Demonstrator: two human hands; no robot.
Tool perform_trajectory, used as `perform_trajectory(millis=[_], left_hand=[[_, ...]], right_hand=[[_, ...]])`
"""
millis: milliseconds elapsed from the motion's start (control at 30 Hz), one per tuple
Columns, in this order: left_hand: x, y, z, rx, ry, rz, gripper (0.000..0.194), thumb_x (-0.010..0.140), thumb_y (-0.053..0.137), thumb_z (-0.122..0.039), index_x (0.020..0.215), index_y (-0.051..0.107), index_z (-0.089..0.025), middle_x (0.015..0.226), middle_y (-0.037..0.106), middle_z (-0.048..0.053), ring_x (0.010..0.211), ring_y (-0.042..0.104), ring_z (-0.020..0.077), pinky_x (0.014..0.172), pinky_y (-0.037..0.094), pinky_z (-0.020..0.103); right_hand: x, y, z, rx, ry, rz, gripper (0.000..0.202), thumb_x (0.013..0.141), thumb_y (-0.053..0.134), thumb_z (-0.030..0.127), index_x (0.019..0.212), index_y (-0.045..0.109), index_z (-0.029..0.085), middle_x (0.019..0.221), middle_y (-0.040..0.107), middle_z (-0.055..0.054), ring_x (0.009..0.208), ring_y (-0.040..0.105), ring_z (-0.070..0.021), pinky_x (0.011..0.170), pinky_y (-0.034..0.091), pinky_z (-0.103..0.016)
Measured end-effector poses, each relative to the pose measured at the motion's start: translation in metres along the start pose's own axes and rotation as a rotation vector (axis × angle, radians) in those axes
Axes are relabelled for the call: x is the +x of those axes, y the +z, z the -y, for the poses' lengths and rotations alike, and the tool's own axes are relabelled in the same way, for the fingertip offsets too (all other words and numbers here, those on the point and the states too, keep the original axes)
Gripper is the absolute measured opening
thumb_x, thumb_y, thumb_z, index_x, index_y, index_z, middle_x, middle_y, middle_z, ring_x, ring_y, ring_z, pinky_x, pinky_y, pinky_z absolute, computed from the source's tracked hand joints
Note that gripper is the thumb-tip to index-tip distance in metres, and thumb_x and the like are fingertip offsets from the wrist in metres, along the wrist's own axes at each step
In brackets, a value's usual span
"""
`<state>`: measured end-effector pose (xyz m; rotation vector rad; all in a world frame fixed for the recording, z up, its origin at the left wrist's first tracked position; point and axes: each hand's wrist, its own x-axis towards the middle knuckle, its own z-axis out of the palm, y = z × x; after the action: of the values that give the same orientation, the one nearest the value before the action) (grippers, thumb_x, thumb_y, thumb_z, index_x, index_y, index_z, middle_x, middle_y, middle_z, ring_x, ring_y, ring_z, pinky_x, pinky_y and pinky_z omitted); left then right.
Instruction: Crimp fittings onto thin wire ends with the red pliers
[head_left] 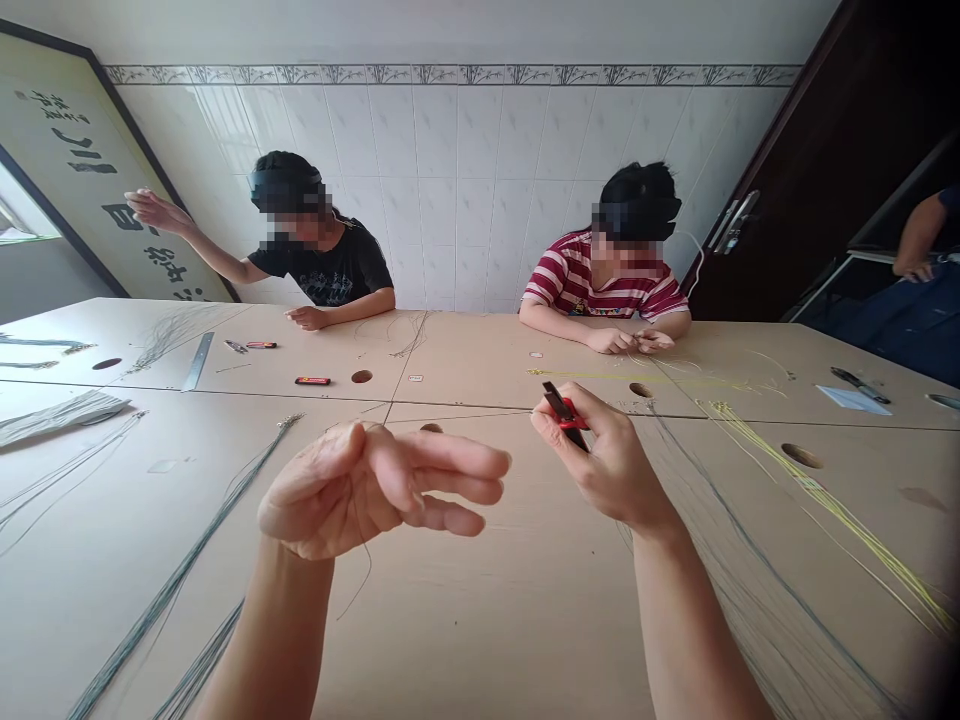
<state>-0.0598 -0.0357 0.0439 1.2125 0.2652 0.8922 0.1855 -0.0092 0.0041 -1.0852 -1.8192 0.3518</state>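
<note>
My left hand (375, 490) is raised over the table with its palm partly toward me. Its thumb and index finger come together on a thin wire (368, 570), whose loose end hangs below the palm, while the other fingers stretch to the right. A fine dark line, apparently the same wire, runs from above this hand toward my right hand. Closed around a red-and-black utility knife (571, 420), my right hand (611, 455) is held to the right, with the knife's dark tip pointing up and away. A gap separates the two hands.
Bundles of grey-green wires (217, 530) lie at left, yellow wires (832, 500) at right. A metal ruler (197, 362) and another utility knife (313, 380) lie farther back. Two people sit across the table (480, 620); a third person's arm (919, 240) shows at far right.
</note>
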Motion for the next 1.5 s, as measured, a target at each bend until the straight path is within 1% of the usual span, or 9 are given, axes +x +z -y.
perform_trajectory(millis=[67, 233, 467, 633, 733, 900, 1000, 1267, 1500], left_hand=[[0.0, -0.004, 0.001, -0.054, -0.018, -0.002, 0.033, 0.082, 0.062, -0.053, 0.069, 0.076, -0.026, 0.111, 0.073, 0.015, 0.103, 0.068, 0.0411, 0.066, 0.063, 0.046], [-0.003, -0.011, 0.004, -0.104, 0.005, -0.032, 0.034, 0.082, 0.059, -0.054, 0.072, 0.075, -0.026, 0.106, 0.074, 0.014, 0.075, 0.075, 0.0312, 0.051, 0.063, 0.034], [-0.01, -0.005, -0.001, -0.053, 0.056, -0.032, 0.037, 0.087, 0.055, -0.046, 0.065, 0.075, -0.025, 0.101, 0.076, 0.012, 0.066, 0.074, 0.0274, 0.052, 0.063, 0.036], [-0.01, -0.002, -0.001, -0.018, 0.076, -0.086, 0.038, 0.085, 0.057, -0.048, 0.058, 0.069, -0.024, 0.098, 0.075, 0.013, 0.083, 0.074, 0.0361, 0.069, 0.063, 0.048], [-0.007, -0.005, 0.0, -0.041, 0.117, -0.16, 0.037, 0.085, 0.056, -0.049, 0.059, 0.068, -0.025, 0.099, 0.075, 0.012, 0.094, 0.072, 0.0366, 0.071, 0.063, 0.047], [0.001, -0.006, -0.002, -0.09, 0.319, -0.575, 0.043, 0.096, 0.04, -0.045, 0.071, 0.07, -0.026, 0.118, 0.07, 0.005, 0.131, 0.051, 0.0296, 0.093, 0.058, 0.04], [0.004, -0.003, -0.005, -0.103, 0.422, -0.698, 0.037, 0.096, 0.042, -0.04, 0.076, 0.07, -0.028, 0.128, 0.066, -0.002, 0.141, 0.038, 0.0232, 0.101, 0.053, 0.031], [0.0, 0.0, -0.008, -0.082, 0.472, -0.714, 0.032, 0.095, 0.048, -0.042, 0.077, 0.072, -0.033, 0.129, 0.065, -0.009, 0.143, 0.033, 0.0189, 0.102, 0.051, 0.024], [0.011, 0.001, -0.004, -0.043, 0.519, -0.626, 0.036, 0.101, 0.035, -0.04, 0.113, 0.069, -0.037, 0.141, 0.056, -0.004, 0.144, 0.033, 0.0231, 0.111, 0.042, 0.043]], right_hand=[[0.0, 0.0, 0.001, -0.003, 0.004, 0.002, 0.017, 0.093, 0.053, 0.028, 0.077, 0.048, 0.022, 0.07, 0.048, 0.003, 0.064, 0.043, -0.0132, 0.064, 0.038, -0.026], [0.0, 0.001, 0.0, 0.007, 0.004, 0.019, 0.018, 0.093, 0.052, 0.029, 0.077, 0.048, 0.022, 0.071, 0.047, 0.003, 0.066, 0.043, -0.0128, 0.065, 0.038, -0.026], [0.002, 0.002, -0.008, -0.013, 0.021, -0.003, 0.018, 0.093, 0.053, 0.03, 0.078, 0.05, 0.022, 0.07, 0.046, 0.003, 0.065, 0.041, -0.0127, 0.064, 0.037, -0.026], [0.002, 0.003, -0.008, -0.001, 0.014, 0.006, 0.017, 0.093, 0.053, 0.03, 0.078, 0.049, 0.022, 0.07, 0.046, 0.003, 0.065, 0.042, -0.0132, 0.064, 0.037, -0.026], [0.001, 0.003, -0.006, 0.022, 0.008, 0.027, 0.017, 0.093, 0.052, 0.03, 0.078, 0.048, 0.022, 0.071, 0.046, 0.003, 0.066, 0.043, -0.0133, 0.065, 0.037, -0.027], [0.0, 0.005, -0.001, 0.062, -0.011, 0.087, 0.017, 0.093, 0.052, 0.027, 0.077, 0.046, 0.023, 0.073, 0.046, 0.002, 0.068, 0.044, -0.0137, 0.066, 0.038, -0.027], [0.0, 0.006, -0.001, 0.066, -0.02, 0.103, 0.017, 0.093, 0.051, 0.025, 0.077, 0.046, 0.022, 0.073, 0.047, 0.002, 0.069, 0.045, -0.0136, 0.066, 0.037, -0.026], [0.001, 0.009, -0.002, 0.074, -0.006, 0.111, 0.018, 0.093, 0.051, 0.025, 0.076, 0.045, 0.022, 0.073, 0.045, 0.003, 0.068, 0.043, -0.0131, 0.066, 0.037, -0.026], [-0.001, 0.017, 0.008, 0.063, -0.076, 0.167, 0.017, 0.091, 0.05, 0.019, 0.075, 0.043, 0.022, 0.074, 0.046, 0.002, 0.069, 0.043, -0.0141, 0.068, 0.037, -0.028]])
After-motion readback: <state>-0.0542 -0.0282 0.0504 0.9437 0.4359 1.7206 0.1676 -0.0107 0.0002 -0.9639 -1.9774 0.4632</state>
